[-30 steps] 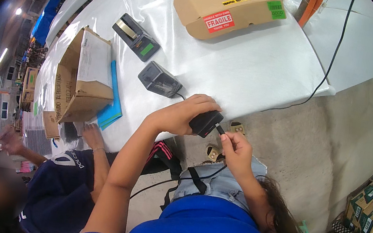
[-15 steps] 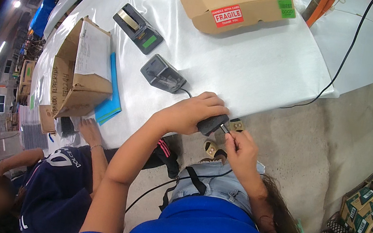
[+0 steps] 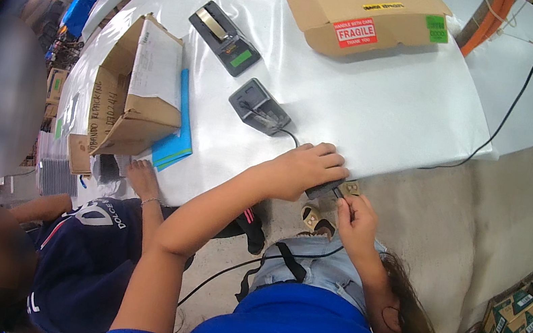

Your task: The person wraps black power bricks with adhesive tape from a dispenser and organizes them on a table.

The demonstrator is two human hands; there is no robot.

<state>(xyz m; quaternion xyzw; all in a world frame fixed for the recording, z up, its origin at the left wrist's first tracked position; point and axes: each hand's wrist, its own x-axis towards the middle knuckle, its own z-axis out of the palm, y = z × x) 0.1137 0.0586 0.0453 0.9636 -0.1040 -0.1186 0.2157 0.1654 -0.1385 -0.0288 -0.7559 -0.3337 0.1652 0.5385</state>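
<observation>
At the table's near edge, my left hand [image 3: 310,171] is wrapped over a black power-adapter block [image 3: 324,189], mostly covered by its fingers. My right hand [image 3: 357,221] pinches a black cable plug [image 3: 338,194] at the block's end; how deep the plug sits is hard to tell. From the plug side a black cable [image 3: 267,256] runs down past my waist to the left. A thin cord leads from near my left hand to a dark device with a clear-looking cover [image 3: 260,106]. Beyond it lies a black device with a green label [image 3: 225,38].
A brown carton with a red label [image 3: 369,17] stands at the back of the white table [image 3: 384,108]. At left are an open cardboard box [image 3: 150,75] and a blue folder [image 3: 176,147]. A co-worker's hand [image 3: 142,180] rests by the box. Another black cable [image 3: 516,110] hangs over the right edge.
The view has shifted, so the table things appear farther right. My left hand covers more of the adapter block, and less of the plug shows between block and right fingers.
</observation>
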